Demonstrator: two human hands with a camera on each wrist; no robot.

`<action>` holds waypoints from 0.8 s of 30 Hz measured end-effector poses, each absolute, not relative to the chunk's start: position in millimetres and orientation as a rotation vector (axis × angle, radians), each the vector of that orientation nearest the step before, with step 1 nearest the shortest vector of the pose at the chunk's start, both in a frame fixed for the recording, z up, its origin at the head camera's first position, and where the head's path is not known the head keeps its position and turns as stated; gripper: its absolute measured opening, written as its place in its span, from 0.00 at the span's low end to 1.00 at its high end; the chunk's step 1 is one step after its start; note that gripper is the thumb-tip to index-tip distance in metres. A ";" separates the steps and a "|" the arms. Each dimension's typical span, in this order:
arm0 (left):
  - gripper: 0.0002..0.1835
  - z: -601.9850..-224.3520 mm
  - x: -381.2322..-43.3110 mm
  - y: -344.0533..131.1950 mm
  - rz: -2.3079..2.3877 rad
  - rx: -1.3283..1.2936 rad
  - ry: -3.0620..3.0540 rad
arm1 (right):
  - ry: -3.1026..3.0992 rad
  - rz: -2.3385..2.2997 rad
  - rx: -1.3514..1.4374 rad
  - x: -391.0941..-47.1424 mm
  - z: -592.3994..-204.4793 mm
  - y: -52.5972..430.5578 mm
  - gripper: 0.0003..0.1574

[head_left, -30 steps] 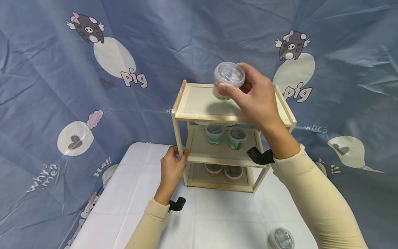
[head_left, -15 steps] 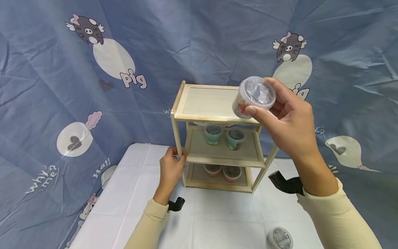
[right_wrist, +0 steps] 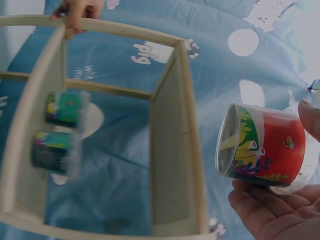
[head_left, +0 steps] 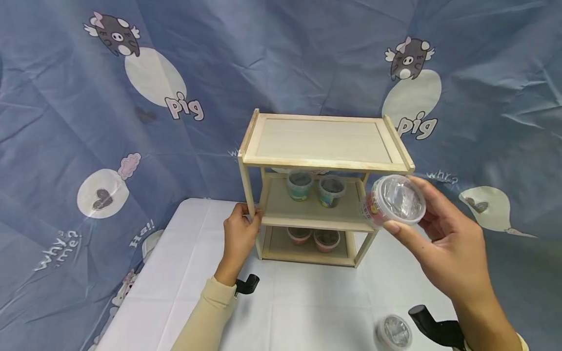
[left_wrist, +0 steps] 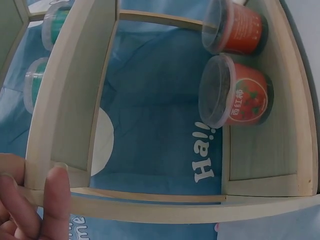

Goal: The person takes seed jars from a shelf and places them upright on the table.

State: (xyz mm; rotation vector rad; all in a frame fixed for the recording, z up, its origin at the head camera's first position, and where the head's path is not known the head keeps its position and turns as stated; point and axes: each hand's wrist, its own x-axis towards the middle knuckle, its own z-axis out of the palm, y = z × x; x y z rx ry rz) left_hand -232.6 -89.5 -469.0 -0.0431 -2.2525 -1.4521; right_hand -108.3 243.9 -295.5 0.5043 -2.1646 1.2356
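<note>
My left hand (head_left: 239, 236) grips the left post of a small three-tier wooden shelf (head_left: 325, 139), at the height of its middle tier. To the right of the shelf, my right hand (head_left: 454, 243) holds a plastic tub (head_left: 400, 199) tilted, its clear lid facing me. In the right wrist view this tub (right_wrist: 280, 145) has a red label with coloured leaf shapes. Two green-labelled tubs (head_left: 300, 185) stand side by side on the middle tier. On the bottom tier are two red-labelled tubs (left_wrist: 248, 100), partly hidden from above by the tier over them.
Another lidded tub (head_left: 394, 332) stands on the white tablecloth (head_left: 316, 302) near the front right. Behind the shelf hangs a blue cloth (head_left: 210, 156) printed with pigs and words.
My right hand has brought the tub from above the top tier down and rightward, past the shelf's right side. The left hand has stayed on the post.
</note>
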 end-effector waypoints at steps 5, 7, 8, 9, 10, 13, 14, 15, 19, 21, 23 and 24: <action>0.05 -468.3 -232.1 -88.6 -1.459 -0.025 -2.263 | -2.231 1.229 0.431 -96.7 -315.8 250.3 0.53; 0.05 -468.7 -231.6 -88.7 -1.459 -0.014 -2.273 | -2.259 1.228 0.392 -91.4 -325.3 251.9 0.54; 0.05 -468.8 -231.4 -88.9 -1.460 -0.012 -2.276 | -2.272 1.230 0.368 -88.6 -330.2 252.5 0.53; 0.05 -468.6 -231.1 -89.0 -1.460 -0.013 -2.277 | -2.282 1.234 0.349 -85.9 -335.4 253.2 0.54; 0.05 -468.5 -230.9 -89.2 -1.459 -0.012 -2.278 | -2.291 1.235 0.341 -83.6 -340.9 254.1 0.54; 0.05 -467.5 -230.6 -89.8 -1.455 -0.008 -2.274 | -2.296 1.261 0.285 -77.4 -359.2 255.0 0.54; 0.05 -467.4 -230.6 -90.0 -1.452 -0.007 -2.271 | -2.303 1.274 0.259 -75.6 -366.1 254.8 0.53; 0.05 -467.3 -230.7 -90.1 -1.449 -0.008 -2.266 | -2.315 1.286 0.230 -73.7 -373.5 254.6 0.53; 0.06 -467.5 -231.3 -89.8 -1.440 -0.012 -2.257 | -2.381 1.324 0.089 -65.0 -404.2 252.5 0.49; 0.06 -467.6 -231.6 -89.2 -1.438 -0.013 -2.259 | -2.413 1.327 0.031 -61.0 -418.8 252.7 0.48; 0.06 -467.4 -231.7 -88.5 -1.439 -0.013 -2.262 | -2.442 1.316 -0.020 -57.3 -432.0 253.8 0.47; 0.07 -467.3 -231.6 -88.2 -1.441 -0.013 -2.263 | -2.455 1.307 -0.042 -55.7 -438.5 254.6 0.46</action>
